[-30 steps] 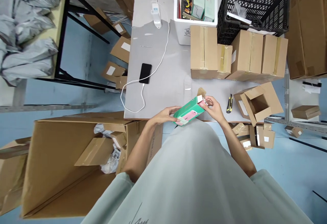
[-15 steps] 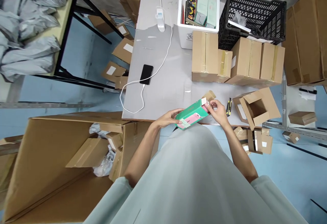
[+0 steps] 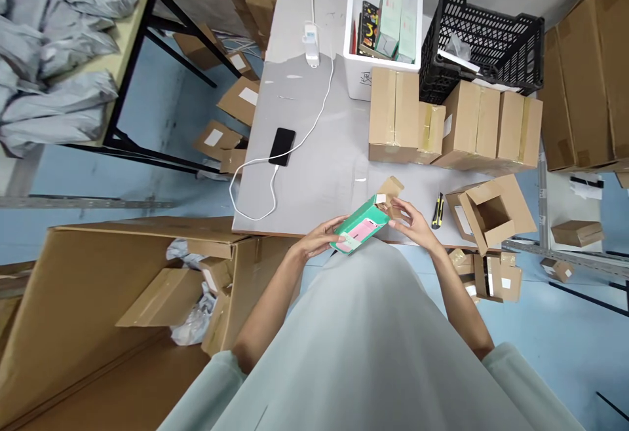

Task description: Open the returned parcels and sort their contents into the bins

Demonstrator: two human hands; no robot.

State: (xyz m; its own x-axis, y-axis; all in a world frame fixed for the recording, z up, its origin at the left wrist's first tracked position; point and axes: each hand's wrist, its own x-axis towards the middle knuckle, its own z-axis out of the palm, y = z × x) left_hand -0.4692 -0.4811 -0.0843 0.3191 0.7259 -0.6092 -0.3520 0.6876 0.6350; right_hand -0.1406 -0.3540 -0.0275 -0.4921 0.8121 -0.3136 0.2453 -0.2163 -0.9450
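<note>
A green box (image 3: 361, 226) with a pink phone-like picture on its side is tilted over the table's front edge. My left hand (image 3: 322, 238) grips its lower left end, fingers behind and thumb on the front. At the upper right end, my right hand (image 3: 415, 226) has its fingers apart beside the box's open mouth; any light touch there is unclear. A brown cardboard flap (image 3: 392, 187) shows just behind that end. To the right lie a yellow-and-black box cutter (image 3: 437, 211) and an open brown carton (image 3: 491, 213).
A black phone (image 3: 282, 147) with a white charging cable (image 3: 322, 107) lies on the grey table (image 3: 319, 182). Closed cartons (image 3: 394, 113), a white foam bin (image 3: 358, 77) and a black crate (image 3: 484, 44) stand behind. A large open carton (image 3: 98, 287) is at left.
My right hand's fingers have spread at the box's end, where they were pinched around something pink. The pink part no longer shows. The box has tilted more steeply and shifted slightly left.
</note>
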